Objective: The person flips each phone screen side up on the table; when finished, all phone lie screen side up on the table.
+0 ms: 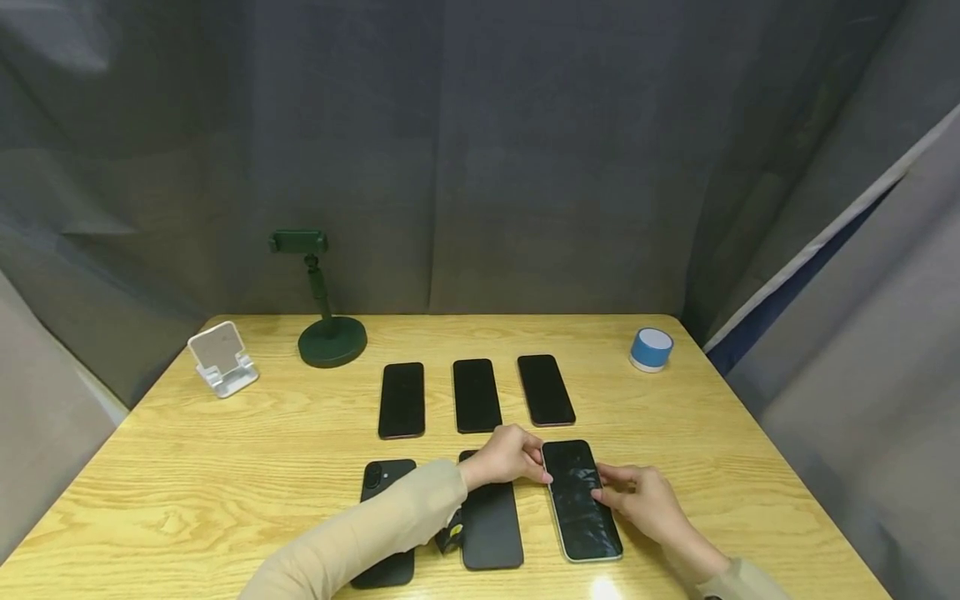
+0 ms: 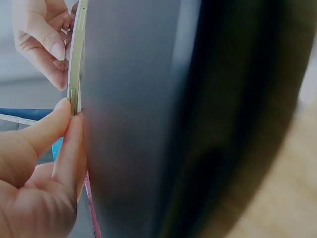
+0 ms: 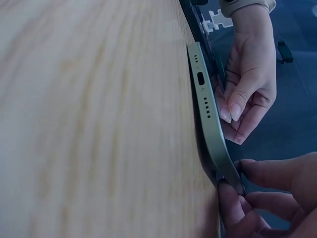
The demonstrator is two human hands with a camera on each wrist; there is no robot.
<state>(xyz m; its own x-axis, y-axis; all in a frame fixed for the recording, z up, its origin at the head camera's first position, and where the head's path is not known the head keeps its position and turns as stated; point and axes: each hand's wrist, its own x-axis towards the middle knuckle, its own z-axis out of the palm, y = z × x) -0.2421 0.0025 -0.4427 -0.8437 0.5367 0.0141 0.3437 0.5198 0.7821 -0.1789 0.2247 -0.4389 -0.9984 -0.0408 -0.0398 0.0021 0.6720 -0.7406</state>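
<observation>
A smartphone with a pale green frame and a glossy dark screen (image 1: 583, 508) lies screen up at the right end of the near row. My left hand (image 1: 510, 454) pinches its left edge between thumb and fingers. On the opposite edge, my right hand (image 1: 641, 500) grips with the thumb over the screen side. The right wrist view shows the phone's light green bottom edge (image 3: 213, 129) with its port, close to the wood. Beneath my left forearm lie a dark phone (image 1: 492, 533) and a black phone with a camera bump (image 1: 386, 571), both partly covered.
Three black phones form a row behind: left (image 1: 402, 400), middle (image 1: 477, 396), right (image 1: 546, 390). A green phone stand (image 1: 332, 342) and a white folding stand (image 1: 231, 379) are at the back left. A blue and white cylinder (image 1: 650, 352) sits back right on the wooden table (image 1: 735, 467).
</observation>
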